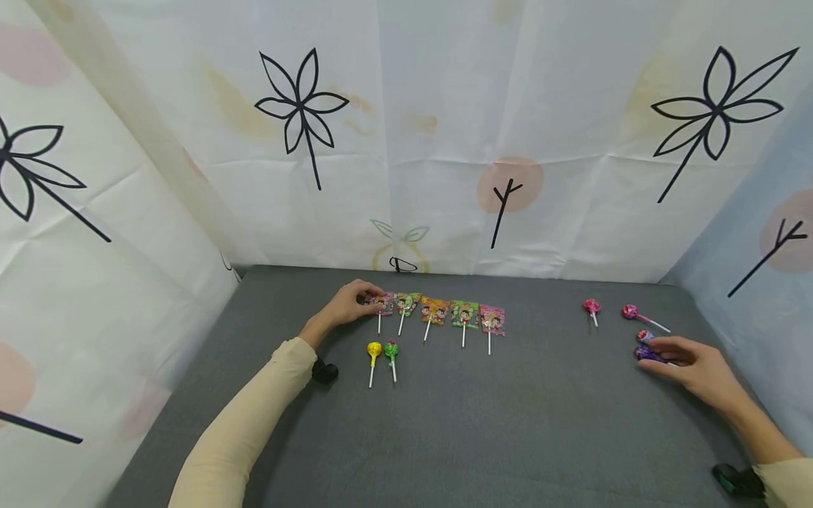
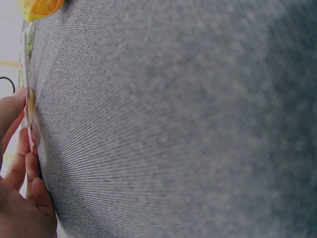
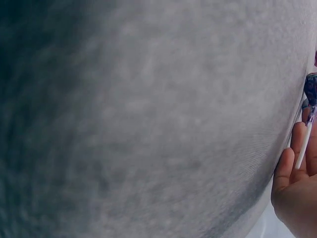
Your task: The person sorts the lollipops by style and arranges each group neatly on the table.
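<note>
"What's the left hand (image 1: pixel 346 305) doing?"

"Pinching the pink pop (image 1: pixel 386 303) at the left end of the row (image 1: pixel 435 310)."

"And the right hand (image 1: pixel 703 374)?"

"Fingers round the purple pop (image 1: pixel 643 353). Right wrist view shows its stick (image 3: pixel 304 146); head view mostly hides it."

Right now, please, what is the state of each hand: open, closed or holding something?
Left hand: touching the leftmost pink lollipop; whether its grip is closed cannot be told.
Right hand: holding the purple lollipop.
</note>
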### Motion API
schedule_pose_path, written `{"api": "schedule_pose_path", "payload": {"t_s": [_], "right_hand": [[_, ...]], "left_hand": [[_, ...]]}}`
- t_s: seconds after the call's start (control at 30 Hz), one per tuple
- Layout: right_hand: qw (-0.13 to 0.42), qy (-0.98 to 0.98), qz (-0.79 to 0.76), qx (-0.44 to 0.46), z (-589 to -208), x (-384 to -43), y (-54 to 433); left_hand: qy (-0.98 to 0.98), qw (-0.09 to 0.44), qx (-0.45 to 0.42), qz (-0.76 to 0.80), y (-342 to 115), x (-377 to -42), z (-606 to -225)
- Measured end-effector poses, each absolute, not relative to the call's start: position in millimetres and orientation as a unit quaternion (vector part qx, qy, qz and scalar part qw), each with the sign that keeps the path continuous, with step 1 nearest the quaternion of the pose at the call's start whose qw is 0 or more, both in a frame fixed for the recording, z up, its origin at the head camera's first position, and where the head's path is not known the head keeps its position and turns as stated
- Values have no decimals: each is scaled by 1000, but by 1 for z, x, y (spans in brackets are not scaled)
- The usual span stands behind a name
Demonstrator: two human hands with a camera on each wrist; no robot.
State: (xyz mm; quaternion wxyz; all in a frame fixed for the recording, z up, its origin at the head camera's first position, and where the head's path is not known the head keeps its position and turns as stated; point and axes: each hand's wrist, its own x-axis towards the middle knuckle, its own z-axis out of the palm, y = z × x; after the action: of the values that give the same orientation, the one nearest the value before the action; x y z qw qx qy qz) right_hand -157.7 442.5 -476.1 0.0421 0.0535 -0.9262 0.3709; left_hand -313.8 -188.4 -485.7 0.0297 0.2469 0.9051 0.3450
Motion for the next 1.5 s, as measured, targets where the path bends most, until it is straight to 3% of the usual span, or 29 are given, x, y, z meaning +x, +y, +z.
{"api": "schedule_pose_path", "payload": {"t_s": [0.57,0.9,1.5], "right_hand": [[54,-934,346,65,-477,-159,438],[45,-934,353,20,-471,-156,435],[13,-888,460,4,-453,-147,385]], "left_hand": [[906,33,244,346,-189,-315,-488],[905,31,244,347,-190,-315,-491],[905,38,243,346,-190,-314,-488]]}}
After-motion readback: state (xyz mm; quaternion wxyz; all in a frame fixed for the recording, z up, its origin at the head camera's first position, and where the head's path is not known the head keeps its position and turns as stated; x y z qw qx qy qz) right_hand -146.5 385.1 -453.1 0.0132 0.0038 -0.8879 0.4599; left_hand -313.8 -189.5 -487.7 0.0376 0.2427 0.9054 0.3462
